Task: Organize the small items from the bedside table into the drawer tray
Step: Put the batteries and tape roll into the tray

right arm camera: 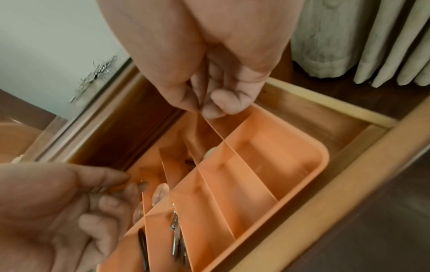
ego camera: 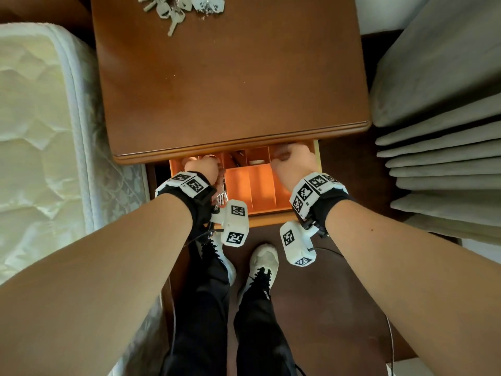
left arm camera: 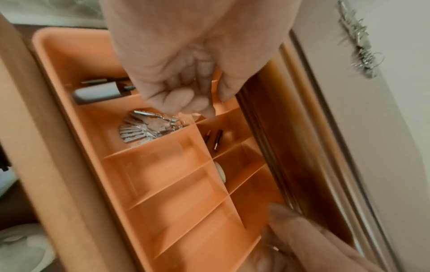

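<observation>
Both forearms reach into the open drawer [ego camera: 316,147]. Left hand [left arm camera: 186,77] hangs loosely curled and empty over the orange tray [left arm camera: 177,193], above keys [left arm camera: 144,127] in a compartment. Right hand [right arm camera: 209,88] pinches a divider [right arm camera: 214,128] between thumb and fingertips. More keys [ego camera: 173,9] lie on the bedside table [ego camera: 230,85].

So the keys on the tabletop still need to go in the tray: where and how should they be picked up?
Take the bunch of keys at the middle, where the rings gather them, coming straight down from above. They lie flat and splayed at the far edge of the bedside table, so a top pinch at the cluster should lift the whole bunch.
</observation>
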{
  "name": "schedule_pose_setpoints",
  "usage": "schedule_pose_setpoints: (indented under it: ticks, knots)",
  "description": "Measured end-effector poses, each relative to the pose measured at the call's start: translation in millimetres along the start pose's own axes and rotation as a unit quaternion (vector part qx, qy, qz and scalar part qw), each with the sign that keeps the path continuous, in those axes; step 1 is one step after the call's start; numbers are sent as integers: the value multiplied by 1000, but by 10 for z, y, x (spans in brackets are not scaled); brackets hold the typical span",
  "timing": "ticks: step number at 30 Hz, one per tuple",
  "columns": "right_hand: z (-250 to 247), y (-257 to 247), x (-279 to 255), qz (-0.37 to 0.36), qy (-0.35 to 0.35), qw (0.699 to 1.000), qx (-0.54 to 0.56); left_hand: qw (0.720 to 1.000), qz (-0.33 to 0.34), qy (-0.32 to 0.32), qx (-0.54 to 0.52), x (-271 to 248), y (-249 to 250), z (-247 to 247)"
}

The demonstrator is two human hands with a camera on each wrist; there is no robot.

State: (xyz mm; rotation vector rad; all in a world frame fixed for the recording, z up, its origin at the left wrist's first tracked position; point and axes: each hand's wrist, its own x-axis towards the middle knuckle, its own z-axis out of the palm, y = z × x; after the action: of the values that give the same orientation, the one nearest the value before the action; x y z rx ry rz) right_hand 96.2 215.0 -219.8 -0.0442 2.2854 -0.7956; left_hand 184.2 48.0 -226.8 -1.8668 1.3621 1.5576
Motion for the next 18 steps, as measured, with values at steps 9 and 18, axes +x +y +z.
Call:
schedule_pose_setpoints:
  ticks: [9,18]
  knots:
    - [-533,-361,-439,-19,9,1000,18,997,-11,-74,-12,-624,223,-369]
    - [-762,-1148,-186,10,-18,997,69,991,108,-33,-66,-771,1101,-809]
